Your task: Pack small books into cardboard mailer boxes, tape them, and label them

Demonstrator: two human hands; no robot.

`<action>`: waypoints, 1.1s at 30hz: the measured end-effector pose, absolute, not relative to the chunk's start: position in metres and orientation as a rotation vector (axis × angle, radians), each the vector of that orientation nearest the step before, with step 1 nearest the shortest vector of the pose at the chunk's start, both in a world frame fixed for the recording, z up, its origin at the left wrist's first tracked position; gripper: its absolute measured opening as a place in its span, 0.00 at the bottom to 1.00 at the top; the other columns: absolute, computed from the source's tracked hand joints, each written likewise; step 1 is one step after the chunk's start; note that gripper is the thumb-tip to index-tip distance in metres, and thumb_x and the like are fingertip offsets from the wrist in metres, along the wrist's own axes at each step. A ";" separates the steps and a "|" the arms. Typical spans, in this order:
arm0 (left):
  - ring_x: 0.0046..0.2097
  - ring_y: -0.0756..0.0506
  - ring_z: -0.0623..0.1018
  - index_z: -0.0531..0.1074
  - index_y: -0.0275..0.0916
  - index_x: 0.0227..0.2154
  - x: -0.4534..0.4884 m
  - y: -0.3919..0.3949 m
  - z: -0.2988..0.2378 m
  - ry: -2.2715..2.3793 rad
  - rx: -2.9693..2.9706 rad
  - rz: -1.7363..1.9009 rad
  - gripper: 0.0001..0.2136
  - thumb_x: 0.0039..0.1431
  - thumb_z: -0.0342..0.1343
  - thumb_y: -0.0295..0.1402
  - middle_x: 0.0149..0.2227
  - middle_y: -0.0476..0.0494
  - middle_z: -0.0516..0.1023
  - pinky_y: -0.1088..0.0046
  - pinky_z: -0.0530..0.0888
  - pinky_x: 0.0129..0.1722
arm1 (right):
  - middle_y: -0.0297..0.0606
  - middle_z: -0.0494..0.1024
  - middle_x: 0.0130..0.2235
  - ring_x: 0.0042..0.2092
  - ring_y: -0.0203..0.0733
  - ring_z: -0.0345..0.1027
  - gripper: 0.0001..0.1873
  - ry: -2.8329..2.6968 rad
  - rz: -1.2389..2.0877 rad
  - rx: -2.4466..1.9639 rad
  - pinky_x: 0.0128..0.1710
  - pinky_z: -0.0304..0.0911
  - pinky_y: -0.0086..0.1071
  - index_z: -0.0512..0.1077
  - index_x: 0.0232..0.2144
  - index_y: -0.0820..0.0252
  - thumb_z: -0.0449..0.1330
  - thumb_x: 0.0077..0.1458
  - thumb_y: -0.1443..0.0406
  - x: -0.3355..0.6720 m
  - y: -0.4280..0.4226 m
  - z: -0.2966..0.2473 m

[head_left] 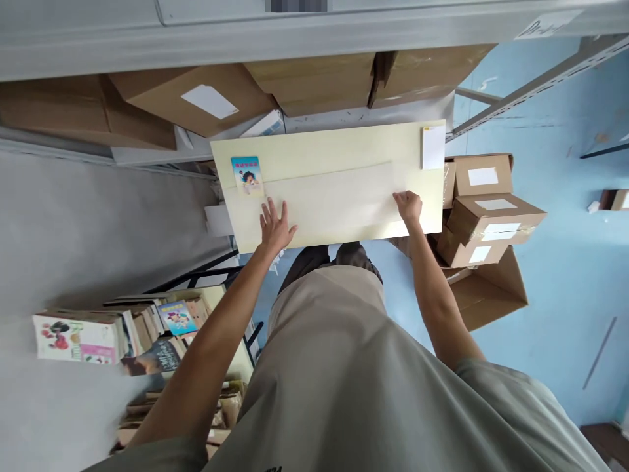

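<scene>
A long pale sheet of paper (334,196) lies flat across a cream-coloured board (334,147) in front of me. My left hand (276,226) rests on its left part, fingers spread. At the sheet's right edge, my right hand (409,206) is closed, its fingertips pinching the edge. A small blue-and-yellow book (248,175) lies on the board beyond my left hand, its lower part against the sheet. A white pad or stack of slips (432,147) sits at the board's far right corner.
Cardboard boxes (314,82) fill the grey shelf behind the board. Several more boxes (491,216) are stacked on the right, above an open carton (491,288). Books (78,337) stand in a row on a surface at lower left. A metal shelf post (540,82) rises at right.
</scene>
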State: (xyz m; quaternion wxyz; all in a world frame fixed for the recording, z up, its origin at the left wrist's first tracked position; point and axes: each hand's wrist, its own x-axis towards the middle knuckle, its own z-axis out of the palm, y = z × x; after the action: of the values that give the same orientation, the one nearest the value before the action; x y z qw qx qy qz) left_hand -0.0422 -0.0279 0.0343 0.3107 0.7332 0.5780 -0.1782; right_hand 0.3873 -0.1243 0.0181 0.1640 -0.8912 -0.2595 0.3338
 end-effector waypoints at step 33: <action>0.71 0.31 0.80 0.77 0.42 0.49 -0.149 0.115 -0.027 1.751 1.115 0.700 0.24 0.51 0.80 0.32 0.58 0.33 0.87 0.56 0.74 0.74 | 0.64 0.87 0.60 0.61 0.66 0.82 0.31 -1.299 1.474 -2.622 0.61 0.74 0.50 0.87 0.52 0.63 0.53 0.83 0.46 0.012 0.044 0.000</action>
State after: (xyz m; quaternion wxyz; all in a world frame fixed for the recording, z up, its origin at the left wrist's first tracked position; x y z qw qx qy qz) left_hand -0.1489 0.1150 -0.0271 0.4575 0.4527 0.7106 0.2842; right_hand 0.0119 0.0436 -0.0001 -0.0672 -0.7984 -0.3955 0.4490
